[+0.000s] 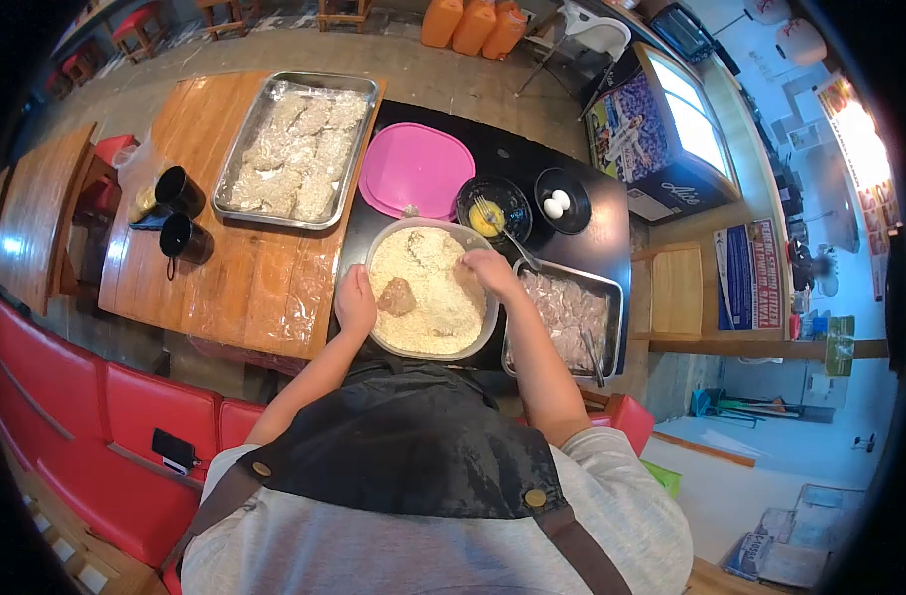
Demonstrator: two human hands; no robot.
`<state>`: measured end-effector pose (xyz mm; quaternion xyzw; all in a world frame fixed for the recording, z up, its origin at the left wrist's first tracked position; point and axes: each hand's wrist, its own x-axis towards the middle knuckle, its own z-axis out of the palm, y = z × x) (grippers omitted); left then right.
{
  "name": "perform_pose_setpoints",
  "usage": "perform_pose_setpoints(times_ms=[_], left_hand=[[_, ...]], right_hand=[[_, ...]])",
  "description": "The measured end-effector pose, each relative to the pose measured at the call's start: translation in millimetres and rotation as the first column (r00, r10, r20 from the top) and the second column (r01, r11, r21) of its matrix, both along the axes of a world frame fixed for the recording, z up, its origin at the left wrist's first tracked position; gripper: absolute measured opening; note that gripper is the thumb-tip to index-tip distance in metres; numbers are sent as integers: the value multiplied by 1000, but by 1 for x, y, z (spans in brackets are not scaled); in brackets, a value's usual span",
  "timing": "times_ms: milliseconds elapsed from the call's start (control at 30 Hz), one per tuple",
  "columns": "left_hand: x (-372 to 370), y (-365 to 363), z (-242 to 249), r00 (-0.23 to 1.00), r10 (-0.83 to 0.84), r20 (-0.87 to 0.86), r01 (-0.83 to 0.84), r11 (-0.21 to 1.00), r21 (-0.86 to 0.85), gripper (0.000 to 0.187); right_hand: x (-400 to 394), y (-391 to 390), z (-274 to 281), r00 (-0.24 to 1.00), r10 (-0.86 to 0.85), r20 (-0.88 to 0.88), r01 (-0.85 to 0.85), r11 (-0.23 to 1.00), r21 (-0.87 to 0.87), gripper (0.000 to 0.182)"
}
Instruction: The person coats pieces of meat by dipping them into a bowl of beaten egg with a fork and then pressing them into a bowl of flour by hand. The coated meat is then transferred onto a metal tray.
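Note:
A round tub (pixel 488 332) of pale breadcrumbs (pixel 438 283) stands on the black table. A piece of raw meat (pixel 396 297) lies on the crumbs at the left. My left hand (pixel 356 299) rests against the tub's left rim, its fingers close together; whether they grip the rim is hard to tell. At the tub's upper right, my right hand (pixel 486 270) has its fingers bent down at the crumbs, and what they hold, if anything, is hidden. Behind it sits a black bowl (pixel 517 203) of beaten egg with a fork (pixel 489 213).
A metal tray (pixel 358 149) of coated pieces is on the wooden table, near two black cups (pixel 185 238). A pink lid (pixel 416 169) lies behind the tub. At the right are a bowl (pixel 577 220) with two eggs and a tray (pixel 616 317) of raw meat with tongs.

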<state>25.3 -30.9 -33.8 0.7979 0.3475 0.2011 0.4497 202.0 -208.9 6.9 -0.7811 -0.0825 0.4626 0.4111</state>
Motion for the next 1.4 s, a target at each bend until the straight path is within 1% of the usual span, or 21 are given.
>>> perform_pose_setpoints(times_ms=[33, 67, 167, 200, 333, 400, 433, 467, 500, 567, 667, 733, 867, 933, 1033, 1167, 1267, 1300, 1333, 1367, 1400], left_hand=[[1, 0, 0, 1000, -10, -11, 10, 1000, -6, 31], [1, -1, 2, 1000, -13, -10, 13, 1000, -3, 31], [0, -1, 3, 1000, -3, 28, 3, 1000, -4, 31], [0, -1, 2, 1000, 3, 11, -3, 1000, 1, 31], [3, -4, -2, 999, 47, 10, -46, 999, -14, 30], [2, -3, 0, 999, 49, 15, -49, 999, -17, 30], [2, -3, 1, 999, 46, 17, -46, 999, -20, 31], [1, -3, 0, 999, 49, 18, -49, 999, -22, 31], [2, -3, 0, 999, 51, 18, -50, 999, -21, 31], [3, -4, 0, 998, 60, 19, -59, 998, -24, 31], [0, -2, 0, 998, 43, 38, -42, 999, -22, 31], [0, -2, 0, 999, 25, 39, -25, 1000, -15, 31], [2, -2, -1, 999, 35, 37, -34, 999, -29, 31], [2, -2, 0, 999, 30, 19, -29, 999, -26, 31], [1, -3, 2, 999, 30, 11, -29, 999, -34, 30], [0, -2, 4, 998, 42, 51, -41, 999, -15, 30], [2, -2, 2, 999, 28, 32, -27, 999, -32, 28], [2, -2, 3, 999, 28, 22, -27, 999, -40, 28], [1, -2, 5, 1000, 30, 10, -29, 998, -49, 28], [1, -3, 3, 999, 36, 13, -35, 998, -50, 28], [1, -2, 2, 999, 31, 44, -29, 999, -43, 28]], right_hand=[[7, 0, -32, 914, 123, 387, -103, 992, -73, 27], [5, 6, -37, 670, 246, 701, -167, 969, -181, 29], [-4, 15, -50, 657, 247, 712, -95, 964, -246, 30], [-1, 17, -52, 594, 367, 716, -175, 927, -330, 30], [9, 17, -55, 672, 424, 607, -255, 902, -349, 29], [21, 20, -59, 740, 606, 290, -456, 770, -446, 25], [22, 18, -61, 737, 611, 290, -460, 767, -447, 25], [14, 21, -36, 966, 245, 79, -214, 933, -288, 23], [5, 23, -8, 969, -152, -193, 111, 972, -206, 21], [2, 22, 13, 944, -187, -272, 141, 973, -180, 19], [7, 10, 0, 978, -84, -193, 60, 990, -128, 21], [-3, 6, 25, 979, 197, -44, -199, 979, -51, 23], [-23, 11, 68, 980, 198, 21, -194, 974, -113, 28], [-8, 4, 31, 888, 294, 354, -262, 955, -137, 32], [-2, 9, -39, 783, 256, 567, -97, 950, -296, 34], [-18, 17, -72, 682, 28, 731, 102, 986, -132, 34], [-15, 17, -59, 751, 140, 645, -1, 977, -211, 34], [-14, 19, -51, 922, -20, 386, 105, 974, -201, 33], [-14, 21, -43, 978, -191, 86, 206, 953, -224, 32], [-12, 20, -39, 979, -185, 89, 200, 954, -225, 32], [-10, 19, -34, 961, -261, -91, 241, 952, -190, 31]])
